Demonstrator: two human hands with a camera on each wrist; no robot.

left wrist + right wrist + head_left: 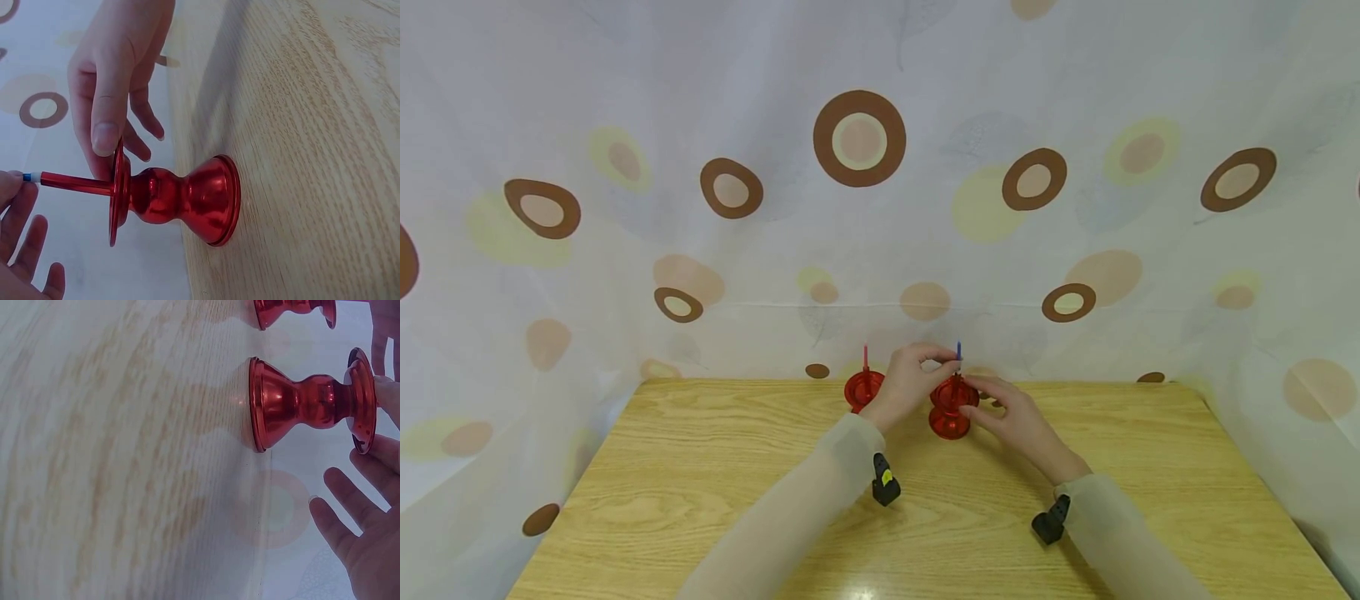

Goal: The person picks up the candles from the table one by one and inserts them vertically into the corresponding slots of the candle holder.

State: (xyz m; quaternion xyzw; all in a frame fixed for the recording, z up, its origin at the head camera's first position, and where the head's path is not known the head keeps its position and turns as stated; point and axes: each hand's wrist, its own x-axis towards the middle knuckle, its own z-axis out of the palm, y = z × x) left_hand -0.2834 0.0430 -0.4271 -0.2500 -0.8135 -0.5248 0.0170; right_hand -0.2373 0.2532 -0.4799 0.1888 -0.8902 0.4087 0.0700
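A shiny red candle holder (950, 423) stands upright on the table, with a round dish and a thin tube on top. My left hand (908, 383) pinches a slim blue candle (958, 349) at that tube. In the left wrist view, the candle's white end meets the tube's mouth; how deep it sits cannot be told. My right hand (1022, 421) holds the dish (362, 406) by its rim, thumb on one side and a finger on the other. To the left, behind my left forearm, a second red candle holder (859, 390) bears a pink candle (865, 357).
The light wooden table (715, 475) reaches back to a hanging pale curtain (880, 242) with brown rings and ovals. Both holders stand near the table's far edge. Black wrist cameras (886, 490) are strapped on both sleeves.
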